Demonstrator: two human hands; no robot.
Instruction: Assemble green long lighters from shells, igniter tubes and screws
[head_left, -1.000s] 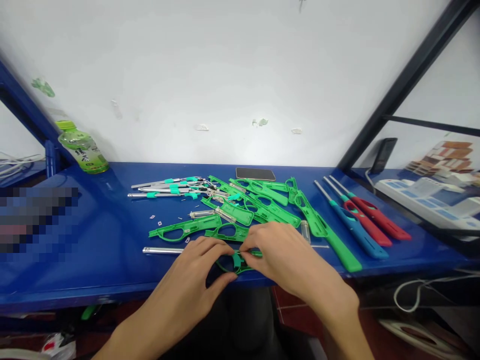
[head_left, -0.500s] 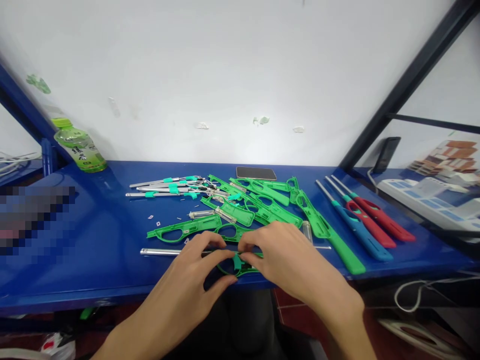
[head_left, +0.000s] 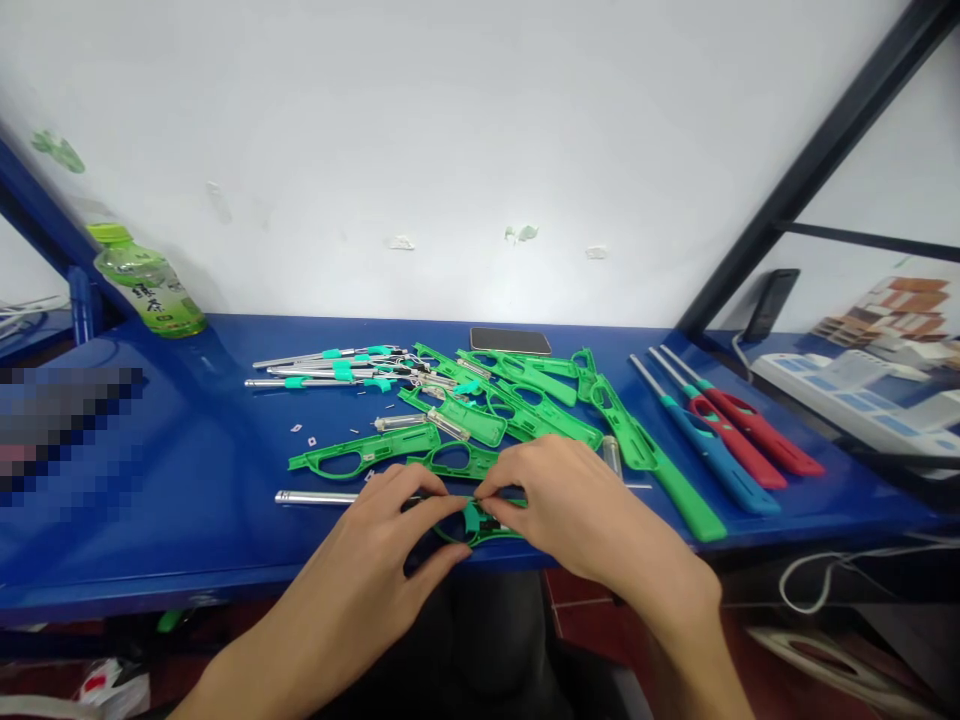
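Observation:
At the table's front edge lies a green lighter shell [head_left: 499, 532] with a teal trigger piece [head_left: 473, 518] inside. My left hand [head_left: 390, 530] holds its left end, thumb on the lower rim and fingers on the upper side. A silver tube [head_left: 315, 497] sticks out leftward past that hand. My right hand [head_left: 540, 492] pinches at the shell's top edge beside the trigger piece; what lies between its fingertips is too small to make out. Just behind the hands are more green shell halves [head_left: 367, 452] and a clear fuel tank [head_left: 612, 456].
Silver tubes with teal parts [head_left: 322, 370] lie at the back left. A phone [head_left: 510, 341] rests near the wall. Blue [head_left: 724, 460] and red lighters [head_left: 765, 435] are at the right. A green bottle [head_left: 154, 290] stands at the far left.
The right fingertips have shifted slightly left, closer to the left fingertips at the shell's top edge. The view has moved a little; the objects on the table otherwise keep their places.

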